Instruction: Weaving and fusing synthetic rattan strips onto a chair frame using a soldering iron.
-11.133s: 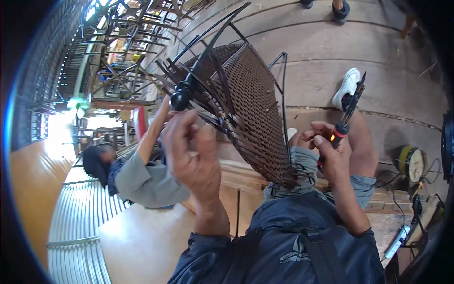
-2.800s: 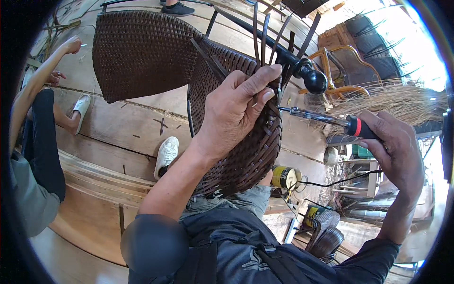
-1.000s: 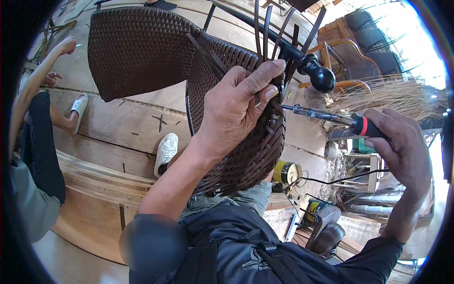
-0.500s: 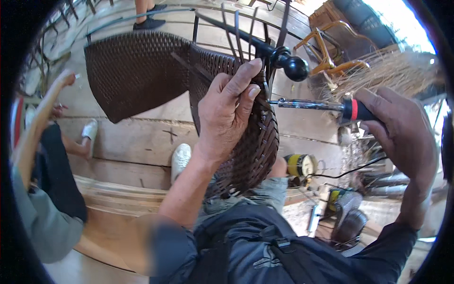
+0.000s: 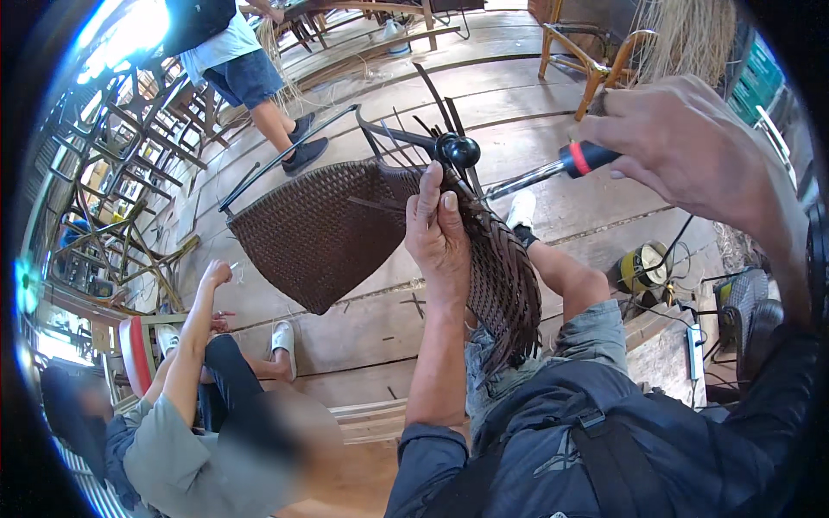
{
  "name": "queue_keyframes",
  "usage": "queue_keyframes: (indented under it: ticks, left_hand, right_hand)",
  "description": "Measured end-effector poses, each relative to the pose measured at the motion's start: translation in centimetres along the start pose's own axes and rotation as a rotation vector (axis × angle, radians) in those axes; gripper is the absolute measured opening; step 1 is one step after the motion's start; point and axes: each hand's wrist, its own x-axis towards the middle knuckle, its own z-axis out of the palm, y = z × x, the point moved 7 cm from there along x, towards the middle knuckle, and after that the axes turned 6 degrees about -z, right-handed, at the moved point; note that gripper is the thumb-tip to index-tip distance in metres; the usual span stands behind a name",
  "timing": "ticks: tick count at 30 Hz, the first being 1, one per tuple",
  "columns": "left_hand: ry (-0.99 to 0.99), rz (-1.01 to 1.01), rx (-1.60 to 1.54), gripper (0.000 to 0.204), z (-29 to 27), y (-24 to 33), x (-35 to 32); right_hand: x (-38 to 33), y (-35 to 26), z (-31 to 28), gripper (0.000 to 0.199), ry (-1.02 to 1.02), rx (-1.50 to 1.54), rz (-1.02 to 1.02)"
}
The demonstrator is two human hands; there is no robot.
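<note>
one dark woven chair (image 5: 345, 233) held up over the plank floor (image 5: 345, 337) | left hand (image 5: 440, 237) grip clamped on its woven edge | right hand (image 5: 691, 147) grip closed around a red-collared tool (image 5: 544, 173), tip at the weave

The setting is a furniture-weaving workshop. A plank floor (image 5: 345, 337) carries stacked bare metal chair frames (image 5: 112, 198) at its left edge, wooden chairs (image 5: 596, 52) and bundled straw-like fibre (image 5: 691, 34) at its far edge, plus a half-woven brown wicker chair (image 5: 345, 233).
</note>
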Motion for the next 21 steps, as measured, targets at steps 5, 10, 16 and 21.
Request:
queue_keyframes:
  ticks: [5, 10, 16, 21]
  left_hand:
    - [0.026, 0.076, 0.036, 0.034, -0.3, 0.2, 0.1]
    - [0.036, 0.107, 0.057, 0.039, -0.4, 0.2, 0.3]
    - [0.038, 0.112, 0.010, 0.042, -0.6, 0.1, 0.3]
    - [0.046, 0.109, -0.009, 0.044, -0.6, 0.0, 0.4]
  right_hand:
    - [-2.9, 2.1, -0.4, 0.025, 0.131, 0.562, 0.409]
    - [-2.6, -1.9, 13.3, 0.026, 0.651, 1.696, 0.990]
    - [2.8, -6.2, 19.1, 0.029, 0.673, 2.078, 0.689]
    - [4.5, -7.0, 17.6, 0.028, 0.611, 1.968, 0.793]
